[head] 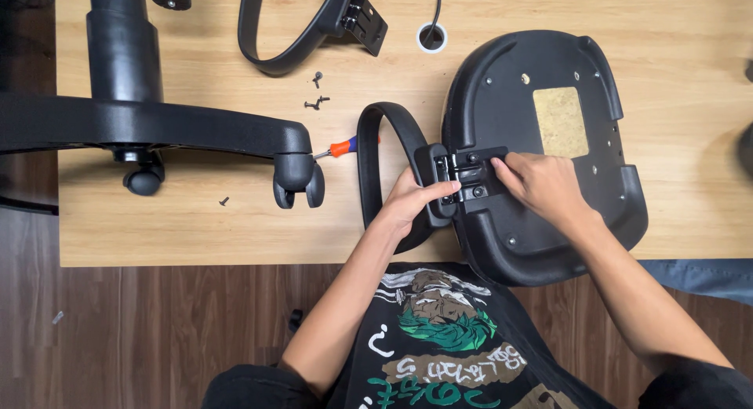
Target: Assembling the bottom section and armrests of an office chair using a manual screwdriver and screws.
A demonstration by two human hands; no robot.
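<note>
A: Where's the armrest (384,154) lying rn?

B: On the worktop (196,229), w/ its bracket (471,178) sitting against the left edge of the upturned seat (549,150). Loop's long axis is running roughly away from the person, top end leaning slightly left. The bracket end is pointing right, onto the seat's underside.

A: And the hands?

B: Left hand (412,201) is wrapping the armrest's lower part next to the bracket, fingers curled round it, thumb on top. Right hand (541,185) is lying on the seat, fingertips pressed together at the bracket's right end. Can't tell if they're pinching a screw, too small.

A: Seat itself?

B: Lying bottom-up, long axis running away from the person and leaning a bit left, near edge hanging over the worktop's front edge.

A: Counts?

B: 2 armrests: the held one, plus a 2nd armrest (274,32) lying at the far edge. 1 seat. 1 chair base (157,127) lying left, w/ 2 casters (298,181) showing. 1 screwdriver (341,148), orange grip, peeking out between base and armrest. Loose screws (316,103): approx 3 in a bunch near the far armrest, 1 more screw (224,200) lying alone by the base.
</note>
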